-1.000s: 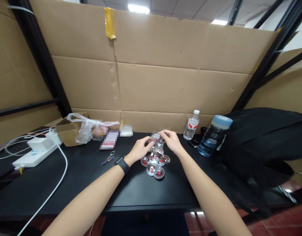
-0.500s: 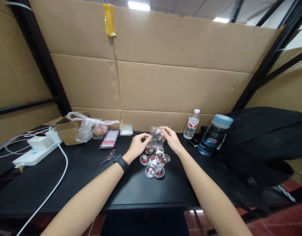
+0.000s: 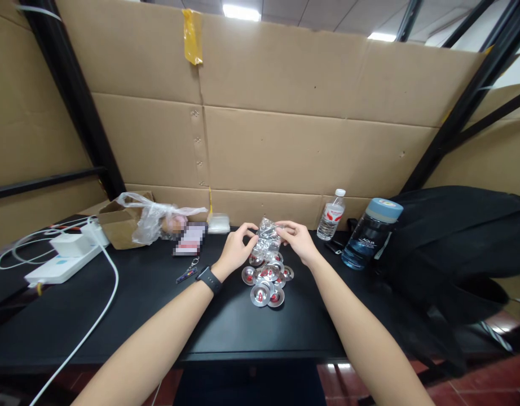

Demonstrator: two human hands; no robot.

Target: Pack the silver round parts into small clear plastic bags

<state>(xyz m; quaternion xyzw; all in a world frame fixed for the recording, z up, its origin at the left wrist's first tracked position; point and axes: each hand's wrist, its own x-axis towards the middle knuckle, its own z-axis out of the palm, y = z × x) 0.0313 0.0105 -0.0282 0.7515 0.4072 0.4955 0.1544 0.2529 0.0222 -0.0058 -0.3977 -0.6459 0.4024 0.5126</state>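
A small clear plastic bag (image 3: 265,238) is pinched between my two hands above the black table (image 3: 158,316). My left hand (image 3: 236,248), with a black watch on the wrist, grips the bag's left side. My right hand (image 3: 298,240) grips its right side with closed fingers. Just below the bag lies a pile of several round silver discs with red centres (image 3: 267,279), spread flat on the table. What is inside the bag is hard to make out.
A small water bottle (image 3: 331,215) and a blue bottle (image 3: 370,233) stand at the right, beside a black backpack (image 3: 454,248). At the left lie a brown box with a plastic bag (image 3: 137,221), a keychain (image 3: 186,272), a white power strip (image 3: 59,265) and cable. Cardboard walls stand behind.
The bag has shifted slightly and crumpled more between my fingers; my left hand's fingers have moved up on it. The disc pile has not moved.
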